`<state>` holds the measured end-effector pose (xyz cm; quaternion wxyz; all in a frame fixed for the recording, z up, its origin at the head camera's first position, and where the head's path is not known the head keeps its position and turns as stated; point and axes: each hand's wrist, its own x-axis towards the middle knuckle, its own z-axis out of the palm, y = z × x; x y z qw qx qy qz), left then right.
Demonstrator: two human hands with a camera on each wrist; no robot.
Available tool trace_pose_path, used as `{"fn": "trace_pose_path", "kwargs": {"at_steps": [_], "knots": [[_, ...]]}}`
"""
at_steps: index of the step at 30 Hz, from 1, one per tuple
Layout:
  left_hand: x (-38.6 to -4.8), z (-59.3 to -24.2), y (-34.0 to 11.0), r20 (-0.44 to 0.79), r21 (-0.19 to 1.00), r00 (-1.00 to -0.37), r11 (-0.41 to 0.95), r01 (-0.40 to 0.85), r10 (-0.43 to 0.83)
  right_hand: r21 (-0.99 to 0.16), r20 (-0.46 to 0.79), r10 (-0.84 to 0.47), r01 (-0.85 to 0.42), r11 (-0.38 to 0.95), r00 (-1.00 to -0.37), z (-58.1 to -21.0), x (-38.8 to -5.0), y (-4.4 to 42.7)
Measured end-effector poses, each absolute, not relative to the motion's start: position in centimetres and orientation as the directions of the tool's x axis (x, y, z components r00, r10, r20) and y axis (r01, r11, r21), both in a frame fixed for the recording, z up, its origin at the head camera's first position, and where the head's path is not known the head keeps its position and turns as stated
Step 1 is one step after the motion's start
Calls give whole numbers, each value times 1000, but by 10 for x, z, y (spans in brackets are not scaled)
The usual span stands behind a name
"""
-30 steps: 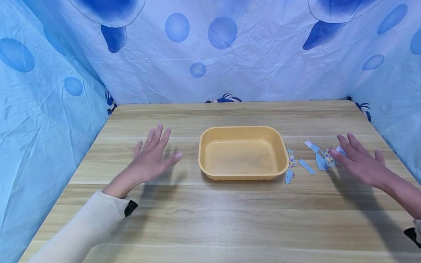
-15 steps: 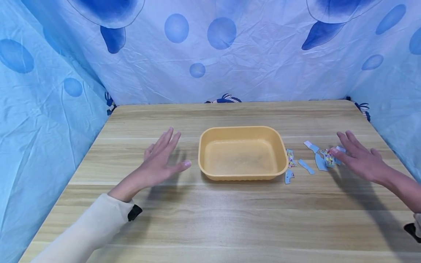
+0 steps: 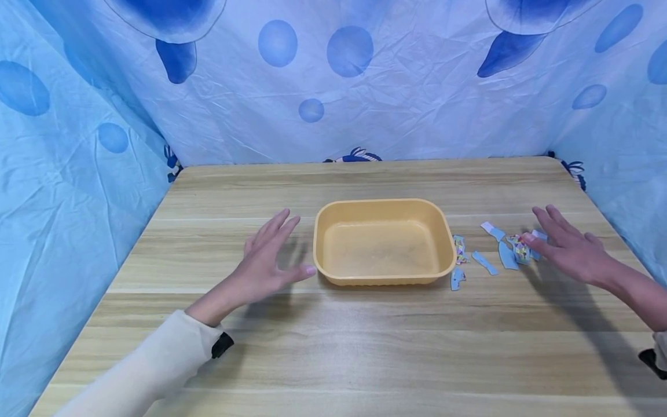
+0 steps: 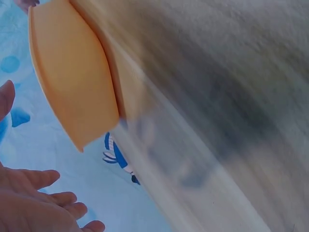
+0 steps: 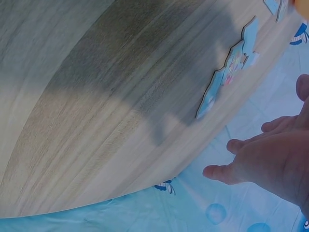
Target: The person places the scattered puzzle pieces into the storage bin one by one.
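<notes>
A yellow-orange plastic basin (image 3: 384, 281) with nothing inside stands on the wooden table. My left hand (image 3: 263, 269) hovers just left of it, fingers spread and thumb pointing at its left rim; in the left wrist view the hand (image 4: 29, 203) holds nothing and is apart from the basin (image 4: 72, 72). Over the table at the right, my right hand (image 3: 575, 252) is held out with extended fingers and grips nothing. Flat, irregular light-blue pieces with colourful print (image 3: 520, 250), like jigsaw pieces, lie by its thumb; the hand partly hides some in the head view.
More light-blue pieces (image 3: 484, 263) lie between the basin and my right hand, and a patterned one (image 3: 460, 249) lies against the basin's right side. The wooden tabletop (image 3: 365, 353) ends at a blue curtain (image 3: 417, 116) at the back and sides.
My left hand has moved right, closer to the basin. My right hand has barely shifted. The basin and the pieces stay in place.
</notes>
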<state>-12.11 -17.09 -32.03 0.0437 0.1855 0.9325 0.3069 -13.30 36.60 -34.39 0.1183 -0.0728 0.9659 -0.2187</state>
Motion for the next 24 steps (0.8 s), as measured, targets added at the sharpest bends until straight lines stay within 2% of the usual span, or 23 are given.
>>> {"fn": "trace_pose_path", "kwargs": {"at_steps": [17, 24], "knots": [[-113, -336, -156, 43, 731, -948, 637, 244, 314, -399, -220, -168, -69, 914, -961, -350, -131, 375], [-111, -343, -153, 48, 768, -950, 596, 233, 310, -469, -182, -188, -83, 879, -965, -353, -128, 382]]}}
